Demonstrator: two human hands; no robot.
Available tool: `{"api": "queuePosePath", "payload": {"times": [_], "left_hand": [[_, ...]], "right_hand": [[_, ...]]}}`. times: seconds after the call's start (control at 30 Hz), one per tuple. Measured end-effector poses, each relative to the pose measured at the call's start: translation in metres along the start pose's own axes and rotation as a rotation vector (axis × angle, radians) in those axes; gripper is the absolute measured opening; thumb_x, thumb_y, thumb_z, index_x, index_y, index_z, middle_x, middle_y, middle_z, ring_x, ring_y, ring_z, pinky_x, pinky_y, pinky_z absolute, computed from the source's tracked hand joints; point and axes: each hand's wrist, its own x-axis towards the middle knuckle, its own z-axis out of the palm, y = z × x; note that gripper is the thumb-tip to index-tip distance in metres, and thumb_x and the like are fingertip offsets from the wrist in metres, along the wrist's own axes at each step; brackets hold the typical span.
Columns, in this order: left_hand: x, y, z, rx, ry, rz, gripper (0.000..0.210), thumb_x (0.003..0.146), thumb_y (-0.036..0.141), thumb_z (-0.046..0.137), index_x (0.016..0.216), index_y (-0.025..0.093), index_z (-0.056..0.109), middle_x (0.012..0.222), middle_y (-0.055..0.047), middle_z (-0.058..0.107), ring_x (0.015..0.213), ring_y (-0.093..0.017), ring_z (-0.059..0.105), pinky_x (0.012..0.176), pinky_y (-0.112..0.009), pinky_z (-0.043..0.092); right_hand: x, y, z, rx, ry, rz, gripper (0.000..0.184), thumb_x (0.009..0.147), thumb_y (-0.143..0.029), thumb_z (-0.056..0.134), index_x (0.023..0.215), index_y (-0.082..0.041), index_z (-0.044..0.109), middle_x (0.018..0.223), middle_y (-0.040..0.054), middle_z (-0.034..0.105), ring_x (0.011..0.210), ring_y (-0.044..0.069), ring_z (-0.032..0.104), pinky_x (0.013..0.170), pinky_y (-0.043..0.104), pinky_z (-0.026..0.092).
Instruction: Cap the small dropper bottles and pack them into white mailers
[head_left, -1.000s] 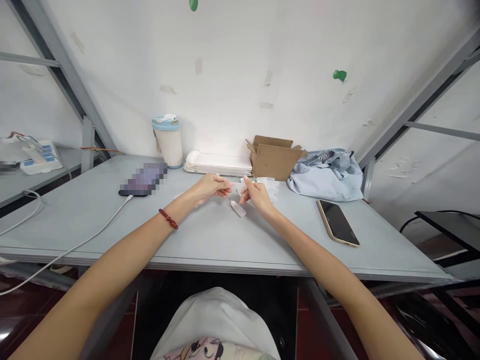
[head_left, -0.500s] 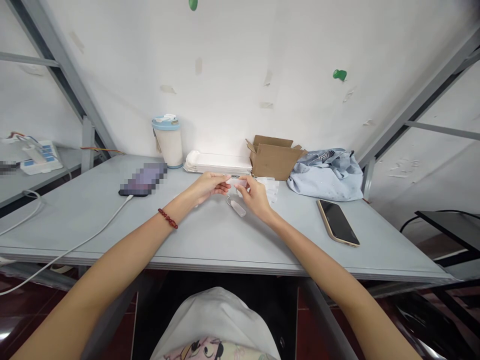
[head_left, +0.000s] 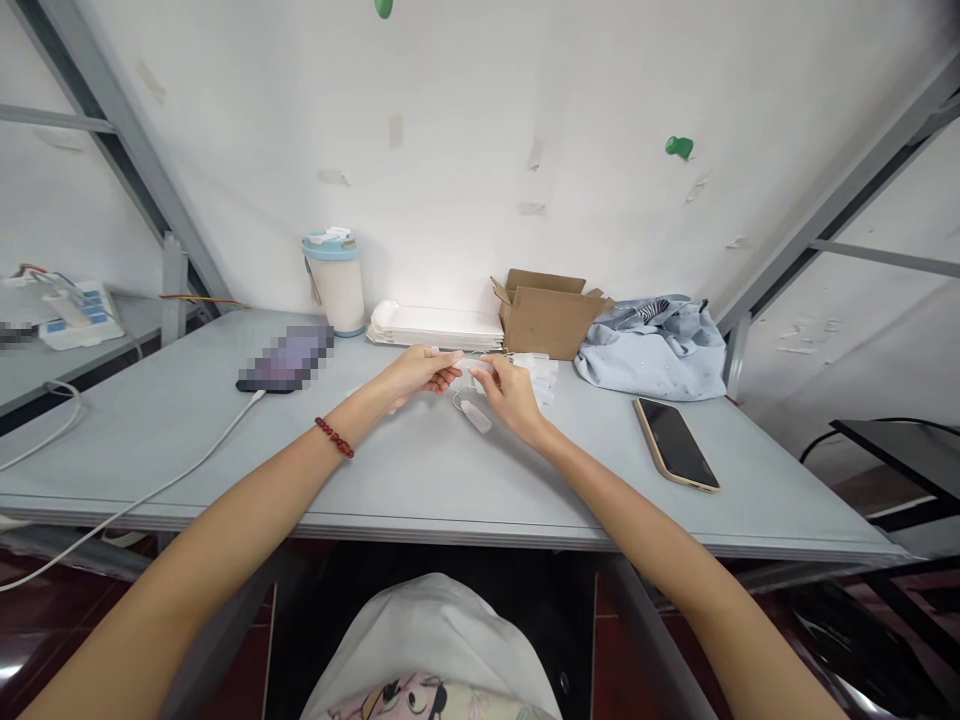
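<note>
Over the middle of the desk, a small translucent whitish piece (head_left: 472, 366) is pinched between my two hands; its exact kind cannot be made out. My left hand (head_left: 421, 374) grips its left end with thumb and fingers, the other fingers curled. Thumb and forefinger of my right hand (head_left: 511, 390) close on its right end. Just below them on the desk lies a small frosted tag-like piece (head_left: 475, 415) with a thin loop at one end. Thin white pieces (head_left: 538, 375) lie behind my right hand, partly covered by it.
A stack of white trays or boxes (head_left: 442, 325), an open cardboard box (head_left: 551, 318) and a light blue cloth (head_left: 649, 350) line the wall. A cup (head_left: 337, 288) stands at left. Phones lie left (head_left: 286, 360) and right (head_left: 677, 444); a white cable (head_left: 187, 470) crosses the desk's left side.
The translucent piece between my fingers has tilted a little and now shows a narrower face. Both hands stay in nearly the same place.
</note>
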Motion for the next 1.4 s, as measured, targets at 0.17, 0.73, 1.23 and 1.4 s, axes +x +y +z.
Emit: {"api": "queuePosePath", "payload": {"times": [0.17, 0.73, 1.23, 1.4], "left_hand": [[0.0004, -0.0014, -0.0008, 0.018, -0.008, 0.059, 0.040, 0.064, 0.051, 0.075, 0.066, 0.012, 0.068, 0.067, -0.006, 0.063, 0.059, -0.012, 0.053, 0.065, -0.030, 0.044], [0.0033, -0.0063, 0.0022, -0.002, -0.044, 0.143, 0.028, 0.068, 0.040, 0.073, 0.071, 0.013, 0.068, 0.071, -0.005, 0.065, 0.065, -0.014, 0.058, 0.072, -0.031, 0.048], [-0.0010, -0.0007, 0.0036, 0.038, -0.042, 0.048, 0.043, 0.073, 0.053, 0.066, 0.064, 0.011, 0.062, 0.061, -0.002, 0.056, 0.051, -0.009, 0.048, 0.056, -0.026, 0.043], [-0.0014, -0.0014, 0.0040, 0.079, 0.019, 0.102, 0.039, 0.069, 0.049, 0.071, 0.063, 0.011, 0.064, 0.064, -0.003, 0.060, 0.051, -0.009, 0.048, 0.055, -0.026, 0.041]], "right_hand": [[0.0015, -0.0014, -0.0010, 0.136, 0.001, 0.096, 0.031, 0.088, -0.045, 0.045, 0.079, -0.020, 0.060, 0.054, -0.0035, 0.049, 0.052, 0.012, 0.045, 0.055, 0.025, 0.035], [0.0057, -0.0007, -0.0005, 0.526, -0.071, 0.322, 0.046, 0.079, -0.061, 0.052, 0.059, -0.021, 0.042, 0.047, -0.0060, 0.038, 0.041, 0.008, 0.039, 0.044, 0.024, 0.031], [0.0032, -0.0023, -0.0026, 0.322, 0.003, 0.095, 0.028, 0.085, -0.042, 0.048, 0.091, -0.017, 0.058, 0.058, -0.0043, 0.052, 0.052, 0.011, 0.048, 0.055, 0.024, 0.038], [0.0035, -0.0023, -0.0012, 0.418, -0.029, 0.177, 0.035, 0.085, -0.052, 0.046, 0.075, -0.018, 0.052, 0.053, -0.0063, 0.042, 0.046, 0.008, 0.041, 0.048, 0.022, 0.032]]}}
